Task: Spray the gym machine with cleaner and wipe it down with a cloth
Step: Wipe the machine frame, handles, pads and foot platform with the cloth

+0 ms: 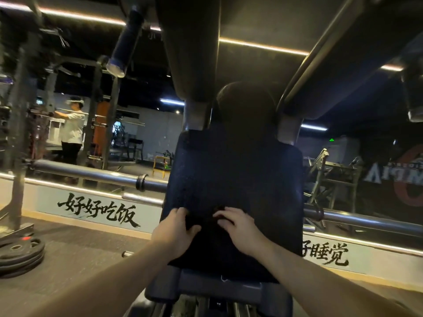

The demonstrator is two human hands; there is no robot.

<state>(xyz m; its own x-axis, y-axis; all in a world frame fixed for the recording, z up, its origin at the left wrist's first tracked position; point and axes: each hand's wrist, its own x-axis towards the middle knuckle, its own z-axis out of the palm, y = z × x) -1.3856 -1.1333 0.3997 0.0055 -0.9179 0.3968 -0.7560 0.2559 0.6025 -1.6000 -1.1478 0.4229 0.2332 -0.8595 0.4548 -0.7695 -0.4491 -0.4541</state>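
Note:
The gym machine's dark blue back pad (233,170) stands upright in the middle of the view, speckled with fine droplets. A black cloth (212,245) lies flat against its lower part. My left hand (175,229) presses on the cloth's upper left, fingers curled over its edge. My right hand (238,225) presses on the cloth's upper right with fingers bent. No spray bottle is in view. Under the pad sits the blue seat edge (206,287).
Two thick machine arms (320,72) slope overhead. A chrome bar (96,171) runs left and right behind the pad, before a mirror wall. Stacked weight plates (20,252) lie on the floor at left. A person in white (72,126) stands far left.

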